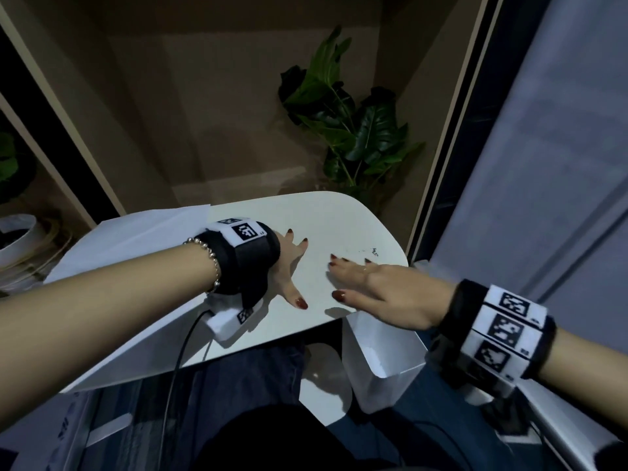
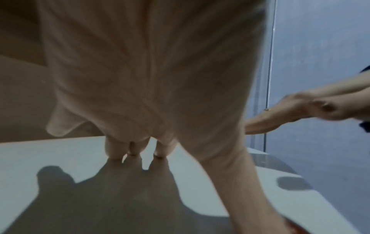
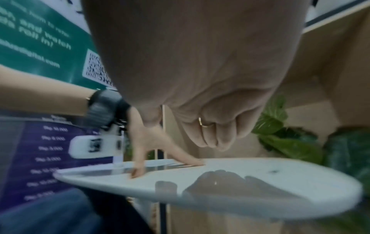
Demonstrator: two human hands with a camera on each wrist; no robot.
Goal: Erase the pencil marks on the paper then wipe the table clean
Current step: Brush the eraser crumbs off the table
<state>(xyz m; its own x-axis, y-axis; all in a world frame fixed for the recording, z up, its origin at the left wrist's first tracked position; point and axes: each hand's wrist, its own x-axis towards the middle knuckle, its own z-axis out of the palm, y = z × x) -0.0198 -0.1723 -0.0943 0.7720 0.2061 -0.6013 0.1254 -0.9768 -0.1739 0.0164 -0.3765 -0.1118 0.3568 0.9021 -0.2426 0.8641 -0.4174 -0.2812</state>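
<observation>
White table (image 1: 339, 226) with dark specks (image 1: 373, 250) centre-right; dark-red nails (image 1: 301, 303); black wristbands (image 1: 251, 256), black-and-white square codes; green plant (image 1: 356, 130) upper centre.

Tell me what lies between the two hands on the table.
Only bare white table between left hand and right hand, per the head view.

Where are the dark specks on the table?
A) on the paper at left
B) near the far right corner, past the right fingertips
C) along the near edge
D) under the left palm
B: the specks lie near the table's far right corner, past the right hand.
</observation>
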